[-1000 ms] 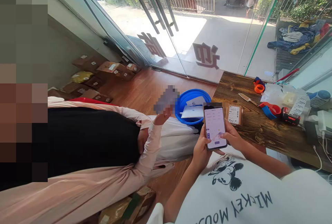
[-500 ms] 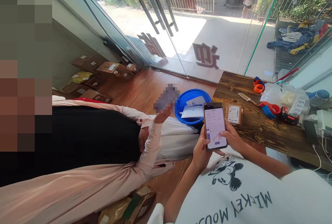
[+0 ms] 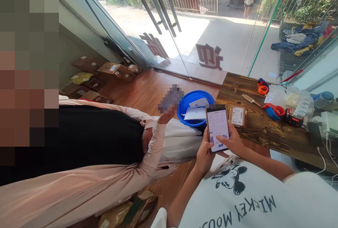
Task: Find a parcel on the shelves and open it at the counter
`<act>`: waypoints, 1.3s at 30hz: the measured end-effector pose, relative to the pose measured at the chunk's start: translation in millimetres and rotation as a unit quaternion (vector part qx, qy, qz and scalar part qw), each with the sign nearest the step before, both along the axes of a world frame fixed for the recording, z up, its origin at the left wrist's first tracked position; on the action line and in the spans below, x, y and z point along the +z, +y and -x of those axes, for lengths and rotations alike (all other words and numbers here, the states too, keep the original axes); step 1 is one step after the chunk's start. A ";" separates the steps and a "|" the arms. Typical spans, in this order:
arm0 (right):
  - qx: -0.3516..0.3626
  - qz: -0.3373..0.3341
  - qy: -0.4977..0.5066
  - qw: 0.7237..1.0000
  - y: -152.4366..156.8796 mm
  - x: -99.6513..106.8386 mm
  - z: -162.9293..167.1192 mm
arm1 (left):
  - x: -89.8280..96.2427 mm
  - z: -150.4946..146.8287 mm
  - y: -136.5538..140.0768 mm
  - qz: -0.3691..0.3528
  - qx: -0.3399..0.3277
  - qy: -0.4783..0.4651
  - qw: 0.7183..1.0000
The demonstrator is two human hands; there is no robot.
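Note:
A smartphone (image 3: 218, 124) with a lit, pale screen is held upright in front of my white shirt. My left hand (image 3: 204, 154) is wrapped round its lower left side, the thumb at the screen's edge. My right hand (image 3: 235, 142) grips the lower right side, and its thumb lies over the lower part of the screen. The small print on the display cannot be read. Just right of the phone, a small brown parcel (image 3: 238, 116) with a white label rests on the wooden table (image 3: 232, 90).
Left of me stands another person in a pink sleeve (image 3: 155, 143), holding up a blurred object (image 3: 171, 98). A blue bin (image 3: 195, 94) contains white papers. On the table lie a knife (image 3: 252, 100) and tape rolls (image 3: 274, 111). Cardboard boxes (image 3: 116, 70) line the wall near glass doors.
My right thumb has moved left across the lower screen. Both hands still hold the phone. Outside, the person with the umbrella has shifted slightly left.

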State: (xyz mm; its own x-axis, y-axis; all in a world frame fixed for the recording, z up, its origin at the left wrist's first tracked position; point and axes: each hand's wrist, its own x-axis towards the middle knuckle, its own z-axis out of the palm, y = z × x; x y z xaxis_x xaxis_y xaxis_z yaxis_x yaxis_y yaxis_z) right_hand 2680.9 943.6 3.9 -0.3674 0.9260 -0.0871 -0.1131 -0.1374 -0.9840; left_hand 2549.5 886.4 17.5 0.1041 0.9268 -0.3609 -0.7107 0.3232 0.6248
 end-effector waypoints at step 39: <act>0.101 -0.028 0.040 0.994 7.4 -11.5 -13.8 | 4.2 0.9 1.2 0.045 0.011 0.042 0.998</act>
